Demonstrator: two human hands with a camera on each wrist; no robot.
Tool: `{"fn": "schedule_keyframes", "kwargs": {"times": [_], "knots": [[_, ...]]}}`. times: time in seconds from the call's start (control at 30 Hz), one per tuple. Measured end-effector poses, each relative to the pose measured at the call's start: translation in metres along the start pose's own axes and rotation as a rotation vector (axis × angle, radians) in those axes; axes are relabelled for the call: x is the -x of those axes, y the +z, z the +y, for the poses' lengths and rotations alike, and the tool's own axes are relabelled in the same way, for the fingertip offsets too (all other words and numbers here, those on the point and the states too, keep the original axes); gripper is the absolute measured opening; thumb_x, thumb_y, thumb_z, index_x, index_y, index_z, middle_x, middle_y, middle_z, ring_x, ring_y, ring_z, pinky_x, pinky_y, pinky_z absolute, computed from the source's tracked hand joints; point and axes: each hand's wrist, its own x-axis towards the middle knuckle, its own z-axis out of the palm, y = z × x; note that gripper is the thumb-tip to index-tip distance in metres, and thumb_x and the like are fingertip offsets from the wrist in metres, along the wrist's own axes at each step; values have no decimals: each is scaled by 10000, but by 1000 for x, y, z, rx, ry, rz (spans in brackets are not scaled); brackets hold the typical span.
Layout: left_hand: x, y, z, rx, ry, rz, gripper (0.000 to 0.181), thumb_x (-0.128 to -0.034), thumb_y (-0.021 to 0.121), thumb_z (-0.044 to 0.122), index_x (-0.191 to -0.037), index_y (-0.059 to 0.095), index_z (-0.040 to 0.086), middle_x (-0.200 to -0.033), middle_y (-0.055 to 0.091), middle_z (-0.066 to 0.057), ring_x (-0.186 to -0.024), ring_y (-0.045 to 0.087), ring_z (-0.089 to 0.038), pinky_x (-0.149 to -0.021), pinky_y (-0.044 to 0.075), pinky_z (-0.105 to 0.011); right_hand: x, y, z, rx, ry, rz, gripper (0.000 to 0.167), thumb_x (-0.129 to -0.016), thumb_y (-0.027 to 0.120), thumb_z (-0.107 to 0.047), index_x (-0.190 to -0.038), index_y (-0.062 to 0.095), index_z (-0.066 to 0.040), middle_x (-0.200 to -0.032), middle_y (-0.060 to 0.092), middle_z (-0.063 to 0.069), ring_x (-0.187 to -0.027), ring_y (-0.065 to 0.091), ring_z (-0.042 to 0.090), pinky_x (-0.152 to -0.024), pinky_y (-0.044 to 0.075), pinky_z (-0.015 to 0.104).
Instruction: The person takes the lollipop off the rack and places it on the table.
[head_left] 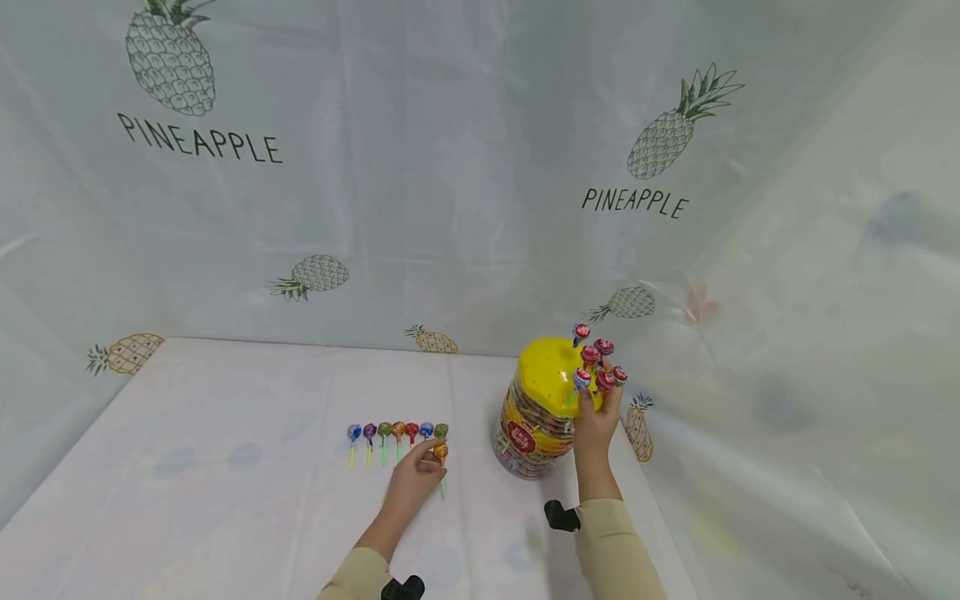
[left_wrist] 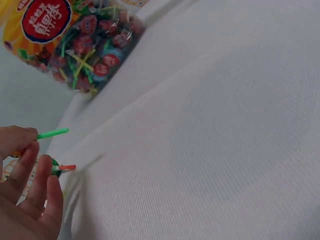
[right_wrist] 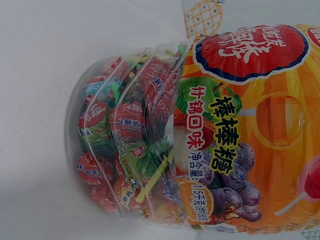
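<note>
On the table, my left hand [head_left: 416, 479] pinches a lollipop with an orange wrapper [head_left: 441, 451] near the right end of a row. Its green stick [left_wrist: 53, 133] points out from the fingertips in the left wrist view. Several wrapped lollipops [head_left: 385, 430] lie side by side there, blue, purple, green, orange and red. At the right, my right hand [head_left: 597, 425] holds a bunch of red-topped lollipops [head_left: 590, 355] beside the yellow lid [head_left: 551, 375] of a large clear jar [head_left: 525, 433]. The fingers partly hide the sticks, and the right wrist view shows no fingers.
The jar [right_wrist: 260, 125] has a fruit-printed label and is packed with wrapped lollipops. It stands near the right edge of the white-covered table [head_left: 247, 500]. Behind and to the right hangs a pale curtain [head_left: 450, 167] printed with pineapples.
</note>
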Motion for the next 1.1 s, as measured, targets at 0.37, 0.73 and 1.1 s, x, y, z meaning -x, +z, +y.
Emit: {"fn": "schedule_keyframes", "kwargs": {"times": [0.37, 0.73, 1.1], "knots": [[5, -6, -7, -112, -26, -71, 440, -777, 748, -32, -1201, 663, 50, -825, 594, -6, -729, 582, -119, -649, 500, -259, -1, 0, 0, -7, -13, -9, 532, -972, 517, 16, -1473, 382, -104, -1405, 410, 48, -1261, 444, 198, -1015, 391, 214], [7, -7, 0, -214, -46, -129, 424, -761, 767, -7, -1169, 675, 65, -761, 561, 21, -677, 530, -133, -619, 445, -303, 1, -2, 5, -4, -32, -7, 523, -963, 536, -43, -1463, 389, -87, -1382, 459, 62, -1242, 466, 207, -1015, 394, 221], [6, -5, -2, -295, -25, -159, 403, -768, 783, 41, -1154, 676, 76, -731, 555, 49, -647, 511, -121, -610, 418, -299, 1, 0, -3, 0, -34, -22, 511, -977, 519, 4, -1463, 368, -48, -1388, 458, 60, -1249, 464, 183, -1025, 385, 223]]}}
